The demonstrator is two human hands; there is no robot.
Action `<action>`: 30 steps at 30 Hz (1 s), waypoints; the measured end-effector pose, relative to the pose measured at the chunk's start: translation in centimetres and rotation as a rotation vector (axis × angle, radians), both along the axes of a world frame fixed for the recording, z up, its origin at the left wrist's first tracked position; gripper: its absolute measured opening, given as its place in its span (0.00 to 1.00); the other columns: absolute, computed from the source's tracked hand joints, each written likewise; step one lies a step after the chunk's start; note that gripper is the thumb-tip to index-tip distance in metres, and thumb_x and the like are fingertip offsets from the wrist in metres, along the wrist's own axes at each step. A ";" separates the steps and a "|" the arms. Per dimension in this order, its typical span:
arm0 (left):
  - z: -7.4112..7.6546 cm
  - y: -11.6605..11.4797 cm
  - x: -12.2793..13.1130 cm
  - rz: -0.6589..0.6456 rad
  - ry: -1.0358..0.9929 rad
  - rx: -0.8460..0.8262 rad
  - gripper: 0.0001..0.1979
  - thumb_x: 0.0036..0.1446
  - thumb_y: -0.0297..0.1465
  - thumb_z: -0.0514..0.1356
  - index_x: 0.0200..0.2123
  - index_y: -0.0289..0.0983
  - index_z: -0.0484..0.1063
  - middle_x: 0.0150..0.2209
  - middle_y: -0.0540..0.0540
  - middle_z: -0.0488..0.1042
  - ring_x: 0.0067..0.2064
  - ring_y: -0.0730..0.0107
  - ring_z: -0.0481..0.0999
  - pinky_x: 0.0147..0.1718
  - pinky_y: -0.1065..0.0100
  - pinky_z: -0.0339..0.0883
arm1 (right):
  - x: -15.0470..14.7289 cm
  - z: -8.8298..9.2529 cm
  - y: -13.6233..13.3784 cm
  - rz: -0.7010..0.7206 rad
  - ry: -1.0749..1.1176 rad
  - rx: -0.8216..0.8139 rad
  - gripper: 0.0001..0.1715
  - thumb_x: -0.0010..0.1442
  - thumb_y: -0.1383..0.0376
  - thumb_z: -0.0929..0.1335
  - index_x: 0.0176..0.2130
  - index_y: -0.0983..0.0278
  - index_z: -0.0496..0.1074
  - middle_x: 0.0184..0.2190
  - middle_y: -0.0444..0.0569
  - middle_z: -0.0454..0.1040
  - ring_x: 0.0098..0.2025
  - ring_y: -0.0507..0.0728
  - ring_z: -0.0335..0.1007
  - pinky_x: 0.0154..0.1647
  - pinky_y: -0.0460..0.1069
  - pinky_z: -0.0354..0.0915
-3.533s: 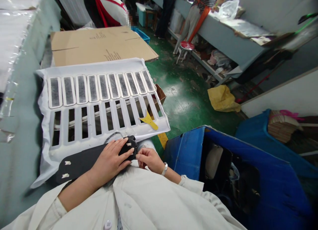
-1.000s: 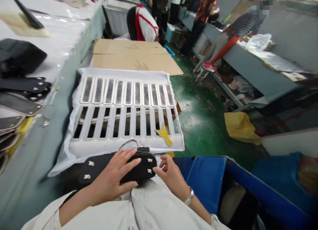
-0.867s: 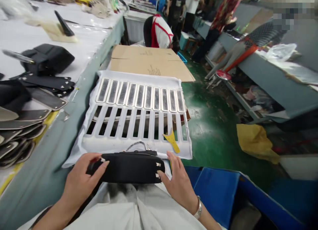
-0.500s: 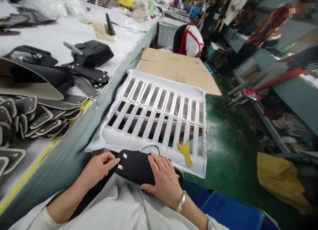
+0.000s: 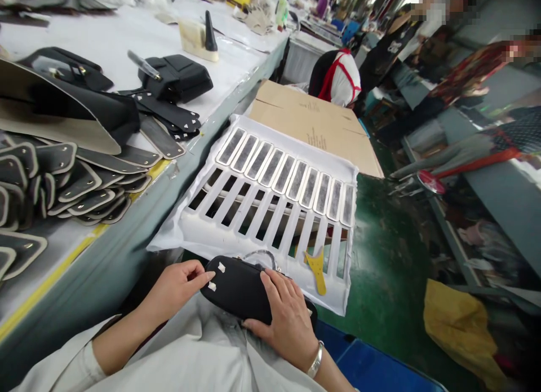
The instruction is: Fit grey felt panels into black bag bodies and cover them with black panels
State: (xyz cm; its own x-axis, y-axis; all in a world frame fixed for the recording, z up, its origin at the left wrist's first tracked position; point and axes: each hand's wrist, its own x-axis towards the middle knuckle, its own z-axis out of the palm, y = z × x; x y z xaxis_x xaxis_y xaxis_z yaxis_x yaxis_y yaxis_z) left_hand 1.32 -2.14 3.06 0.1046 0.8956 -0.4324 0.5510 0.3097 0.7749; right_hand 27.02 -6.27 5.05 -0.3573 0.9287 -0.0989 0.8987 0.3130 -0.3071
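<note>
A black handbag [image 5: 239, 293] with rounded ends lies across my lap, a thin handle [image 5: 262, 254] arching from its far edge. Two small white tabs stick up near its left end. My right hand [image 5: 287, 316] is spread over the right part, fingers over the far edge and thumb along the near side, gripping it. At the left end, my left hand [image 5: 183, 287] is closed, thumb and forefinger pressed together by the white tabs. Whatever sits in that pinch is too small to make out. Just beyond the bag is a white slotted rack [image 5: 203, 234].
Dark oblong pieces [image 5: 273, 167] line the rack's far half; a yellow forked tool [image 5: 316, 271] lies on its near right. Cardboard [image 5: 310, 124] is behind. On the left table [image 5: 236, 79] are strap pieces [image 5: 91, 183] and a black bag [image 5: 177, 79]. Several people work beyond.
The view has shifted, so the table, rack and bag appear slightly further right. Both hands keep nearly the same places on the handbag.
</note>
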 end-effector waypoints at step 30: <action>-3.5 0.4 -3.2 -0.110 -0.644 -0.104 0.17 0.46 0.40 0.64 0.28 0.39 0.58 0.19 0.60 0.59 0.18 0.80 0.57 0.16 0.76 0.52 | -6.8 -0.5 1.5 0.288 -0.104 0.109 0.24 0.63 0.57 0.63 0.58 0.45 0.62 0.62 0.49 0.56 0.64 0.65 0.47 0.59 0.66 0.51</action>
